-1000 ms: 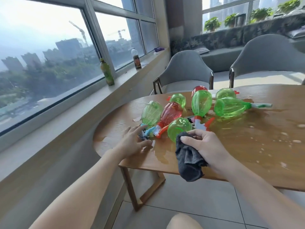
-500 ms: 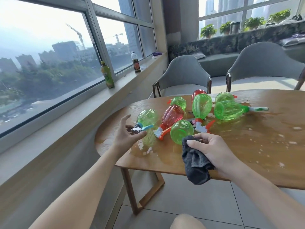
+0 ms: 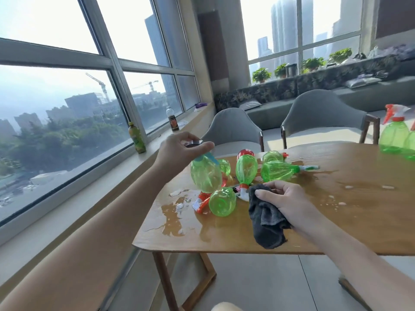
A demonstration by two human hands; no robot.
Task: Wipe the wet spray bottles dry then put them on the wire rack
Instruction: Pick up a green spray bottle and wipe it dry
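Left hand (image 3: 179, 149) pinches a green spray bottle (image 3: 206, 175) by its blue head, hanging clear above the wet table (image 3: 336, 221). Right hand (image 3: 289, 205) grips a dark cloth (image 3: 266, 221) near the table edge. More bottles (image 3: 247, 169) lie behind; two upright bottles (image 3: 395, 135) far right.

I see one green spray bottle (image 3: 206, 175) lifted off the wet wooden table (image 3: 336, 221), hanging body-down from its blue trigger head. Below it a pile of green and red spray bottles (image 3: 247, 173) lies on its side in puddles, the nearest one (image 3: 222, 202) base toward me. A dark grey cloth (image 3: 266, 218) hangs bunched at the near edge.
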